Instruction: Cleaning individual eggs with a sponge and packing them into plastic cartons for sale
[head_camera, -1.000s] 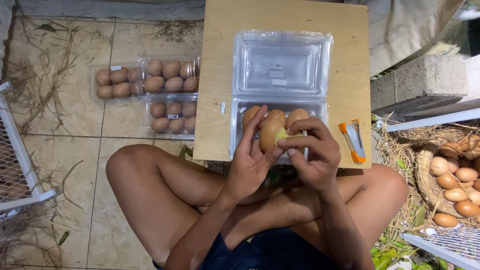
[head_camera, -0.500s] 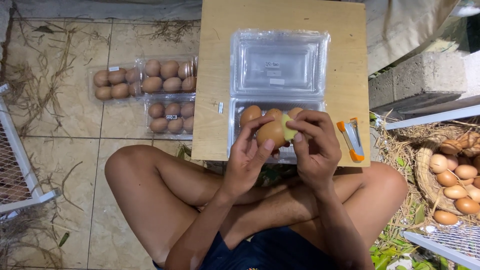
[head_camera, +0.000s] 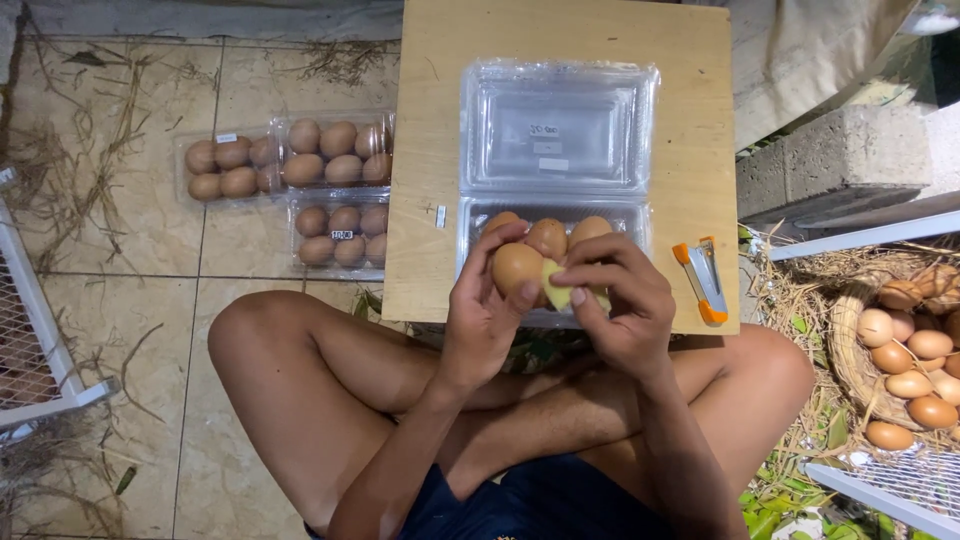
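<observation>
Head view, looking straight down: the left hand (head_camera: 480, 310) is curled around a brown egg (head_camera: 517, 268), fingers wrapped close with the thumb pressed on its right side, right over the open clear carton (head_camera: 556, 160) on the small wooden table (head_camera: 420, 200). The right hand (head_camera: 620, 305) is pinched narrow on a small yellow scrap (head_camera: 556, 287), cloth or sponge, I can't tell which, touching the egg at its 4 o'clock. Three more eggs sit in the carton tray just behind, at 12 o'clock from the hands. Risk here, as I judge it: squeeze too hard and the shell cracks, or the egg slips out of those fingers and drops onto the ones below. An orange stapler (head_camera: 702, 282) lies at 3 o'clock near the table edge, filled cartons (head_camera: 300, 185) rest on the floor at 9 o'clock, and a basket of eggs (head_camera: 905, 350) sits further out at 3 o'clock
</observation>
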